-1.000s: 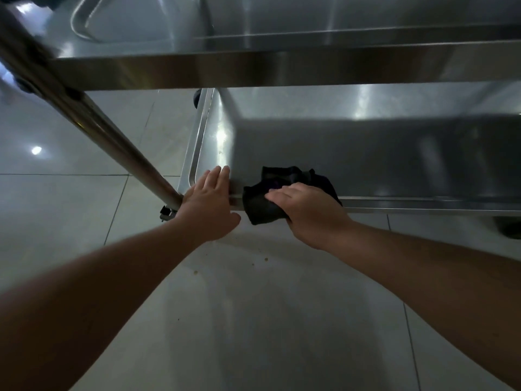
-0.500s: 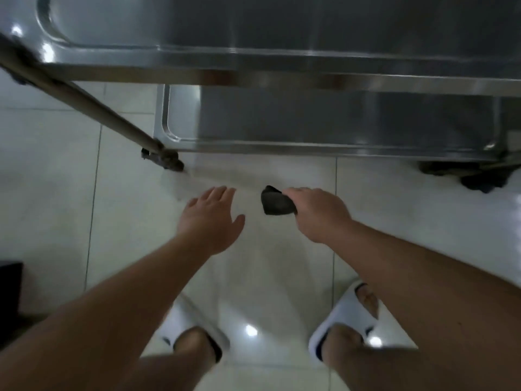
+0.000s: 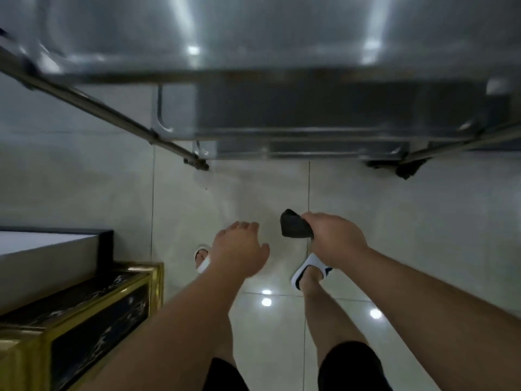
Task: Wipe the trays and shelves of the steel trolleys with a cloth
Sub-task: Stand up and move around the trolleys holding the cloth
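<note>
The steel trolley fills the top of the head view, seen from above: its top tray, a middle shelf and the bottom shelf stacked below it. My right hand is shut on a balled black cloth, held in the air over the floor, well short of the trolley. My left hand hovers beside it, fingers loosely apart and holding nothing.
Slanted trolley legs run down to castors on the glossy tiled floor. A black and gold cabinet with a white top stands at the lower left. My feet in white slippers stand below the hands.
I have risen from a crouch at the bottom shelf. Both hands came off the shelf edge and drew back toward me, the cloth still in my right hand. The cabinet has come into view.
</note>
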A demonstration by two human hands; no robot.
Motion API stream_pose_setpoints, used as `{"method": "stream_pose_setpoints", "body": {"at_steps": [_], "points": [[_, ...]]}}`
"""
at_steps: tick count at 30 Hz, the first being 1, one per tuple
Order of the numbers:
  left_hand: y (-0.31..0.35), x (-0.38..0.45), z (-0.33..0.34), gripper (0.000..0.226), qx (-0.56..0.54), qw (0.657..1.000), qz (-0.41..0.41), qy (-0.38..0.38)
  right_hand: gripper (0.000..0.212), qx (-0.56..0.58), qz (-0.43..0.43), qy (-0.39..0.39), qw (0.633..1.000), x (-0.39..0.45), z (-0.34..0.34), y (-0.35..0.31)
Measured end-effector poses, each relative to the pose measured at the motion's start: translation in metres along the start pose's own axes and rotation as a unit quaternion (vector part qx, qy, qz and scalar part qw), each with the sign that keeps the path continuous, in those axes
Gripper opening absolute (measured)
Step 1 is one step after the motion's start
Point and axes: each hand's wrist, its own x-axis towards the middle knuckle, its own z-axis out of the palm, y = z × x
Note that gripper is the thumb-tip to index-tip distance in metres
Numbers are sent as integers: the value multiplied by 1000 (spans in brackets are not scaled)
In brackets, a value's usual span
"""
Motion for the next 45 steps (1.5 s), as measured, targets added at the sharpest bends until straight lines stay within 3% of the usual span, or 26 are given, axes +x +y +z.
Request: {"method": "stream_pose_setpoints", "body": {"at_steps": [9,17,23,28,35,45], "points": [[41,-156,-90,62,-12,995,21,92,50,-35,17,70,997,-153,-119,-32],[49,-230,-137,69,-6,984,89,156,52,12,75,140,987,-263,-140,-71],[74,-264,-168,68,-9,971,132,201,45,59,108,221,968,-341,-148,-61],[127,-291,-199,63,18,954,180,237,41,74,130,300,942,-395,-171,-23],[234,-306,-228,62,57,938,207,271,52,99,132,374,913,-443,-212,73],[411,-326,-242,55,73,929,210,296,51,116,132,379,908,-507,-251,216]]}}
